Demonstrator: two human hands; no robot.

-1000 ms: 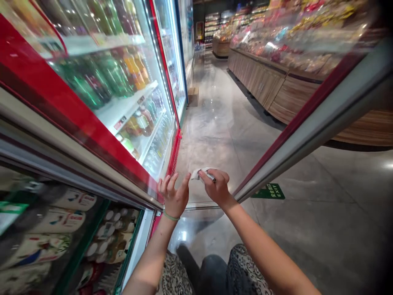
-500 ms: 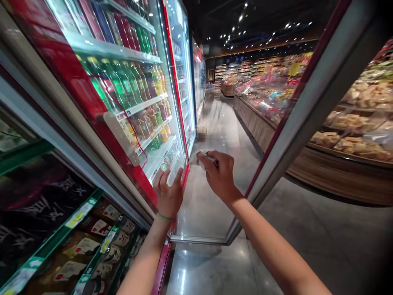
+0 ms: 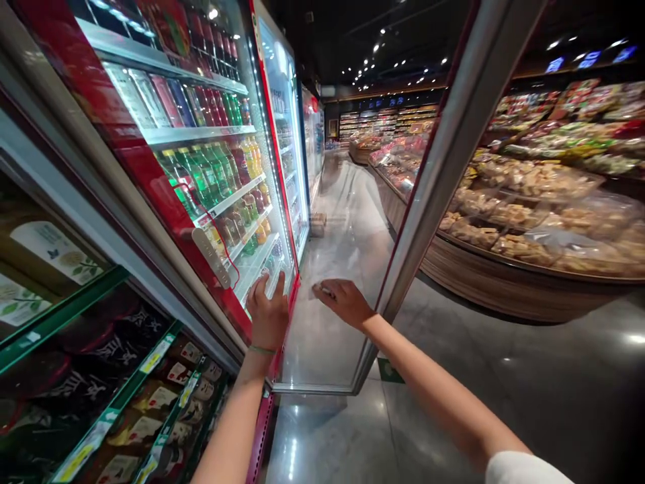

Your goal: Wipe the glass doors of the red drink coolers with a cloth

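Note:
My left hand (image 3: 269, 312), with a green band at its wrist, is raised with its fingers apart in front of the glass door (image 3: 322, 356). Whether the fingertips touch the glass I cannot tell. My right hand (image 3: 345, 301) is just to the right, fingers curled in before the same glass; what they close on, if anything, is too small to make out. The door stands ajar, its grey metal frame (image 3: 428, 195) slanting up past my right wrist. Behind the left hand is a lit red drinks cooler (image 3: 282, 168) with bottles on its shelves.
Green-edged shelves (image 3: 113, 282) with packaged goods are at lower left. A pale strip (image 3: 210, 259) with a red cord is by the cooler's edge. Wood-sided displays (image 3: 484, 282) of bagged food curve along the right. Grey shiny floor (image 3: 347, 228) runs between.
The view has shifted, so the door frame and food displays appear farther left. My right hand sits lower in view, still curled. The left hand keeps its spread fingers.

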